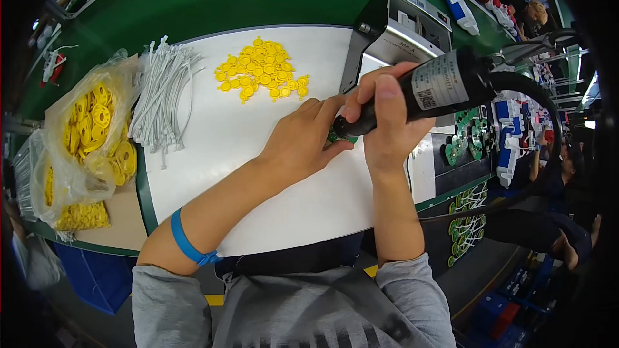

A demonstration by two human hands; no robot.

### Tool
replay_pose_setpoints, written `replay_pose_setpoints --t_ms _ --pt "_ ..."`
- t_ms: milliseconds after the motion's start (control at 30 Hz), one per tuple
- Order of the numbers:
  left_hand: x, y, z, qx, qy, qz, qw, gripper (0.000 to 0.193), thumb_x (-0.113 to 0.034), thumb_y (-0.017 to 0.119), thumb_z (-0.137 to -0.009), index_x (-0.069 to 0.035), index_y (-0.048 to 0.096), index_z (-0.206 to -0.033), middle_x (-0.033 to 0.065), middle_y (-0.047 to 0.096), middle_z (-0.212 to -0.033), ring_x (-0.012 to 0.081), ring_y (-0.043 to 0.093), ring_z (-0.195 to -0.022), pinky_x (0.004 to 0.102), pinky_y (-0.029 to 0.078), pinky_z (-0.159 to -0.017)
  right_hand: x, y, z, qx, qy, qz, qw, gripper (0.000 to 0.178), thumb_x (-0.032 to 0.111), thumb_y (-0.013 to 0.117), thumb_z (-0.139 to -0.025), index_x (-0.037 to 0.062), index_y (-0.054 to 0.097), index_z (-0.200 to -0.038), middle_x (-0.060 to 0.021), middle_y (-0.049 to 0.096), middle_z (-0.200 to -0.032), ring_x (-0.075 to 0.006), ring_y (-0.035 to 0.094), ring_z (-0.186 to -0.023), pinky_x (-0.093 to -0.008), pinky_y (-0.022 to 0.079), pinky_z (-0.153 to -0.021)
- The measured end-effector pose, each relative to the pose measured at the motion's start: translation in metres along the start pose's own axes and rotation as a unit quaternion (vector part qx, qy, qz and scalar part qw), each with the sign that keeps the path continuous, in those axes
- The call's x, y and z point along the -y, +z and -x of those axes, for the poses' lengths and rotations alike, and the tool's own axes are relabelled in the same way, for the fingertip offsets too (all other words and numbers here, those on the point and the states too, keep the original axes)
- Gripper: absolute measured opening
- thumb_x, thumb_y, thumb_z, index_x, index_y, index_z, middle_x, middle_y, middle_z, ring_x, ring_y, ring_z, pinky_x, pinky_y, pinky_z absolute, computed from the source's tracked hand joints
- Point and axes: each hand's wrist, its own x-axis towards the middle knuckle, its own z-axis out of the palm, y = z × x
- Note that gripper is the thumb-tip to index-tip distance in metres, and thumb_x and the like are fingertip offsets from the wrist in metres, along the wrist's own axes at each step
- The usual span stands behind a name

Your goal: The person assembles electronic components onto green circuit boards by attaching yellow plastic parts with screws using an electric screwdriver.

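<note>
In my right hand (391,130) is a black electric screwdriver (474,77), with my fingers wrapped round its body. It lies tilted, its nose pointing down and left. My left hand (298,134) rests on the white work sheet (258,212) with thumb and fingers closed round a small green circuit board (333,136). The screwdriver's nose is right at this board; my fingers hide most of the board, and the screwdriver's tip is not visible. Beyond my left hand lies a pile of small yellow plastic parts (261,69). A blue wrist strap (183,237) circles my left forearm.
A metal-and-black box-shaped machine (412,32) stands behind my right hand. White cable ties (161,93) and bags of yellow parts (90,122) lie at left. Green circuit boards (474,135) sit at right. The screwdriver's cable (548,109) loops down the right side. Other people work there.
</note>
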Motion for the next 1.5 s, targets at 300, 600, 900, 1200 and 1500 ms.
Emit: replay_pose_setpoints --t_ms 300,600,900,1200,1500 --pt "0.004 0.002 0.002 0.018 -0.046 0.044 0.998 0.053 -0.027 0.081 -0.081 -0.009 0.049 -0.119 0.0173 0.061 -0.099 0.0377 0.063 -0.088 0.0465 0.053 -0.073 0.006 0.005 0.001 0.090 0.040 -0.027 0.995 0.016 0.003 0.070 -0.086 0.0005 0.057 -0.095 -0.0082 0.061 -0.076 -0.0128 0.057 -0.059 -0.0260 0.048 -0.056" --pt "-0.020 -0.031 0.024 0.033 0.032 -0.020 0.999 0.045 -0.018 0.079 -0.081 0.002 0.061 -0.116 0.0192 0.057 -0.108 0.0378 0.055 -0.104 0.0438 0.047 -0.092 0.073 -0.007 0.021 0.060 0.081 0.401 0.910 0.026 0.022 0.078 -0.089 -0.0025 0.068 -0.094 -0.0108 0.071 -0.079 -0.0188 0.067 -0.069 -0.0302 0.053 -0.070" --pt "-0.035 -0.153 0.069 0.022 -0.127 -0.080 0.988 0.021 -0.004 0.075 -0.081 -0.003 0.070 -0.101 0.0153 0.069 -0.091 0.0297 0.067 -0.084 0.0395 0.054 -0.077 0.038 0.074 0.031 0.390 0.024 0.459 0.798 0.018 0.015 0.060 -0.096 -0.0015 0.066 -0.098 -0.0205 0.069 -0.078 -0.0350 0.070 -0.072 -0.0429 0.054 -0.065" --pt "0.013 -0.236 0.097 -0.358 -0.092 0.414 0.832 0.024 -0.008 0.068 -0.096 -0.002 0.060 -0.118 0.0047 0.069 -0.103 0.0109 0.064 -0.090 0.0251 0.051 -0.082 0.000 0.172 0.040 0.485 -0.043 0.299 0.820 0.014 0.006 0.067 -0.087 0.0029 0.068 -0.101 -0.0151 0.070 -0.096 -0.0320 0.068 -0.078 -0.0405 0.055 -0.069" --pt "0.019 -0.217 0.091 -0.316 -0.067 0.579 0.749 0.021 -0.014 0.063 -0.100 -0.006 0.055 -0.118 0.0041 0.065 -0.108 0.0131 0.062 -0.099 0.0300 0.050 -0.087 0.054 0.160 0.032 0.276 -0.085 0.033 0.957 0.009 0.000 0.058 -0.096 -0.0004 0.063 -0.103 -0.0094 0.064 -0.098 -0.0205 0.064 -0.084 -0.0336 0.053 -0.075"
